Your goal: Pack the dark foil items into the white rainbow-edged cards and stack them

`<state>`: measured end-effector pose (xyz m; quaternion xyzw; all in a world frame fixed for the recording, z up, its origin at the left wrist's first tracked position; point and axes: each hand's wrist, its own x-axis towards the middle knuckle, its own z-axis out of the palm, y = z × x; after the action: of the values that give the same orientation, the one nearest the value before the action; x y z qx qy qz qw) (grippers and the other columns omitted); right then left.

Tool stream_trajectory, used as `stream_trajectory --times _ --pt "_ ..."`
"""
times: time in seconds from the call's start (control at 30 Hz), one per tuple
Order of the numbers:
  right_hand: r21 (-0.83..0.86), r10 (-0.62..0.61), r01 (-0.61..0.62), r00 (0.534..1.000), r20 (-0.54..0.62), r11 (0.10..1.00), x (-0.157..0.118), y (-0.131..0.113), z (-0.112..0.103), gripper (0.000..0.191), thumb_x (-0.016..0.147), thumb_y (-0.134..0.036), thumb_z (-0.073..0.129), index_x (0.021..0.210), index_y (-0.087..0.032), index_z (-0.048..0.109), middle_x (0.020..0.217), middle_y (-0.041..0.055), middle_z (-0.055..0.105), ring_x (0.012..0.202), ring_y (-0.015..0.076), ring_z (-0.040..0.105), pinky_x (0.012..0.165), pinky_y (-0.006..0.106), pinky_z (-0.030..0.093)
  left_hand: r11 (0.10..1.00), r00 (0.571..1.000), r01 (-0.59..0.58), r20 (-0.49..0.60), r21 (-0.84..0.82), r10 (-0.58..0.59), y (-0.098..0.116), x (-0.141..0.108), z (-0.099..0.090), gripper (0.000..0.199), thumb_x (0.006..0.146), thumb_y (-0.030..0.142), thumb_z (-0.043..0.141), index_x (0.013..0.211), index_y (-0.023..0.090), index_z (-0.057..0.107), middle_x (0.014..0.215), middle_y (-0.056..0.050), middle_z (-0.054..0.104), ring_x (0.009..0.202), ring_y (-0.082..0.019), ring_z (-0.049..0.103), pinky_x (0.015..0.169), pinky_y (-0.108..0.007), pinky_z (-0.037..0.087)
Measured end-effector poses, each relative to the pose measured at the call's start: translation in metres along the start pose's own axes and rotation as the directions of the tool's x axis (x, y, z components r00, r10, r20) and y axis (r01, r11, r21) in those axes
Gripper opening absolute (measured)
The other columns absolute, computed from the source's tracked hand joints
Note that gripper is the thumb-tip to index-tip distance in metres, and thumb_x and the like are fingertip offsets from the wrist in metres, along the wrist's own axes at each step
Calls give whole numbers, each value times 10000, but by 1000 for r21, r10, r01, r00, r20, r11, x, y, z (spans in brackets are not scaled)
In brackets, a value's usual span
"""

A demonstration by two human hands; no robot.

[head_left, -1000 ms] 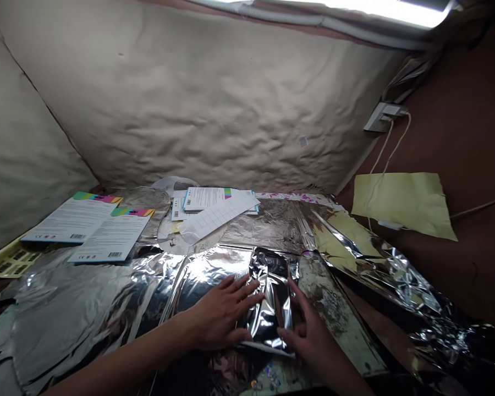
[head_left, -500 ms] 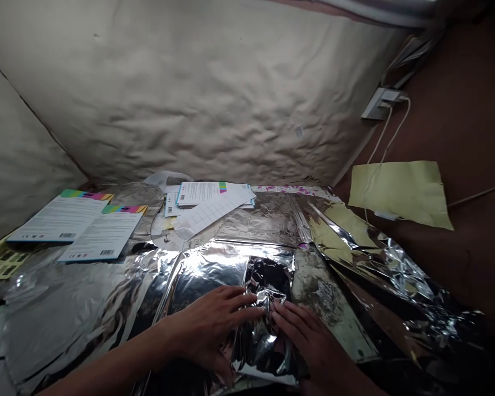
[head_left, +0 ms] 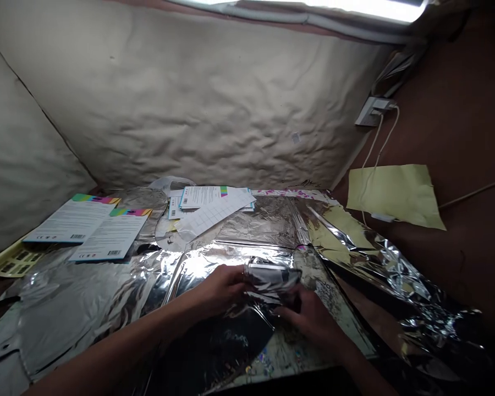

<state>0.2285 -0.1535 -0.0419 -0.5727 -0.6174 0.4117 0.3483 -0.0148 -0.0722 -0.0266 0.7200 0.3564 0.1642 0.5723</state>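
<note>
A folded wad of silver foil [head_left: 272, 278] is raised a little above a wider reflective foil sheet [head_left: 214, 352]. My left hand [head_left: 220, 289] grips the wad's left end with the fingers curled around it. My right hand [head_left: 309, 319] is at its lower right, holding it from below, with the fingers partly hidden behind the foil. The wad's underside is mostly out of sight. A mottled printed board [head_left: 330, 297] lies just right of my right hand.
Printed cards [head_left: 109, 236] and papers [head_left: 210, 212] lie beyond the foil. A yellow perforated tray [head_left: 14, 258] is at far left. Crumpled foil [head_left: 400, 275] runs right. A yellow sheet [head_left: 394, 195] and wall socket [head_left: 371, 111] with white cables are upper right.
The foil that lay flat under my hands is now folded into a tighter wad and lifted. My hands have closed around it, and darker foil shows below.
</note>
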Motion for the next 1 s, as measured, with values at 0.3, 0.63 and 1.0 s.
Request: stream_trajectory --times 0.3,0.63,1.0 --pt "209 127 -88 975 -180 974 -3 14 13 454 831 -493 661 1140 -169 583 1029 114 743 985 266 700 886 361 534 998 995 35 -87 -44 -39 -2 4 3 241 872 384 579 868 161 671 817 -32 675 739 -161 590 650 -229 422" --pt "-21 101 -130 847 -522 991 -18 8 35 854 811 -533 658 1500 -149 329 780 36 745 751 214 704 729 299 553 978 983 -6 -178 210 45 -11 6 4 291 876 363 615 1145 253 611 814 8 739 724 -175 656 677 -255 418" --pt "-168 156 -245 895 -418 955 -12 5 29 792 863 -422 578 1537 -223 212 563 -87 564 515 170 540 566 284 461 870 951 66 -293 488 93 -8 1 10 801 853 325 610 1534 230 199 997 -56 711 885 -238 659 778 -346 467"
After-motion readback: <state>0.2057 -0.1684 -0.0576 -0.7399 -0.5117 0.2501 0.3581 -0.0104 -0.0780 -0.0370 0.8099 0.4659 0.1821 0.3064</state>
